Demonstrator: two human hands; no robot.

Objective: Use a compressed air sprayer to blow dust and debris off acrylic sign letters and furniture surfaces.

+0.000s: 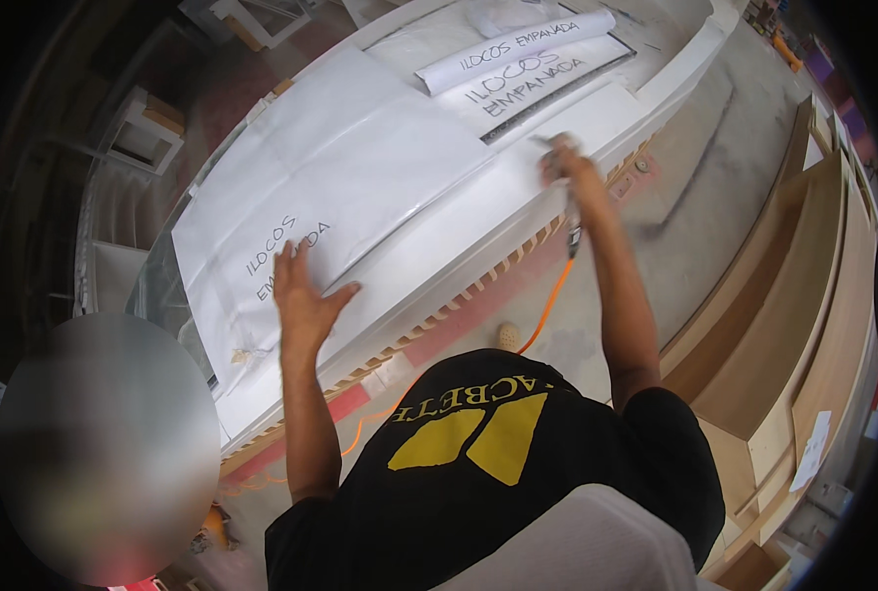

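Observation:
My left hand [309, 295] rests with spread fingers on a large white sheet [350, 163], partly over its dark handwriting. The sheet covers much of a long white panel-like piece [469, 231] with a curved outline. Farther right, my right hand [563, 163] is closed round what looks like an air blow gun [573, 219], though motion blurs its tip. An orange hose [555, 295] runs from the tool's lower end down toward the floor. Just beyond that hand, a rolled white sheet [518, 51] lies by a dark-edged rectangle [557, 89] with handwriting on it.
Slatted wood strips [478, 286] line the near edge of the white piece. Curved wooden panels [784, 295] stand at the right on the grey floor [695, 167]. White frame-like units [143, 133] stand at the far left. A blurred oval hides the lower left.

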